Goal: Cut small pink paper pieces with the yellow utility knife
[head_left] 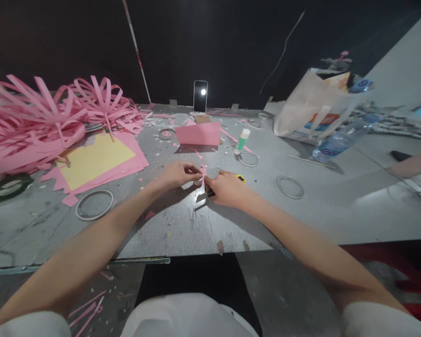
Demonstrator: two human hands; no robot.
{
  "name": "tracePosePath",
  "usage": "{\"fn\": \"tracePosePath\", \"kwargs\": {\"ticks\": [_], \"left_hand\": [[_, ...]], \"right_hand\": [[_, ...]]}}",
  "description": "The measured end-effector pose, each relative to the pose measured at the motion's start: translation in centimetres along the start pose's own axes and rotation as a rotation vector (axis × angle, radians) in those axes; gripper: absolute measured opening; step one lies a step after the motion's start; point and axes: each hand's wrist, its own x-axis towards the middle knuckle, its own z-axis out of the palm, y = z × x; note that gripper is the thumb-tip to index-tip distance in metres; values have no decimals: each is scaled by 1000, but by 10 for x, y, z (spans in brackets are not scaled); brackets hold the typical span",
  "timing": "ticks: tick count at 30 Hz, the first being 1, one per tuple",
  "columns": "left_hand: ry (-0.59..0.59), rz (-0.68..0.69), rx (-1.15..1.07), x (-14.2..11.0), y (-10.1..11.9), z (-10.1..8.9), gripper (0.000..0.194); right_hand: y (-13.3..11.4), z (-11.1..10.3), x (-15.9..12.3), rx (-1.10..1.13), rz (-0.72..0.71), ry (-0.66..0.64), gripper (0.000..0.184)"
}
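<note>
My left hand (178,175) is closed, thumb and fingers pinching a small pink paper piece (203,169). Just under those fingertips shows a small white round thing (197,182), too small to make out. My right hand (228,189) is wrapped round a utility knife (241,178) with a yellow and black end. Its blade (202,197) points left, close above the table. The right fingertips meet the pink paper beside the left ones. Beyond both hands stands a folded pink sheet (198,134), and a glue stick (243,140) is upright to its right.
Pink paper strips (38,121) pile up at the left, near a yellow sheet (98,159). Tape rings lie about, one (94,205) at left, another (290,187) at right. A phone (200,96) stands at the back. A bag (305,110) and a bottle (344,138) are at right.
</note>
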Motion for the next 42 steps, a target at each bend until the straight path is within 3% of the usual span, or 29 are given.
{"fn": "tracePosePath", "kwargs": {"ticks": [16,20,25,28,38,42], "left_hand": [[1,53,10,4,-3,1,33],[13,59,15,1,-1,1,31],[20,72,4,1,-1,3,29],[10,86,-19,3,-3,3,28],[8,86,-24,-4,4,2,28],[24,50,-19,-4,3,1,29]], "right_hand": [[0,1,0,-30,-5,-7,40],[13,-4,-3,14,-7,31,34],[39,-7,-11,77,11,171,29],[48,-4,-12,87,-14,177,22],[57,-2,-9,122,-2,168,9],[56,-2,-11,137,-7,178,13]]}}
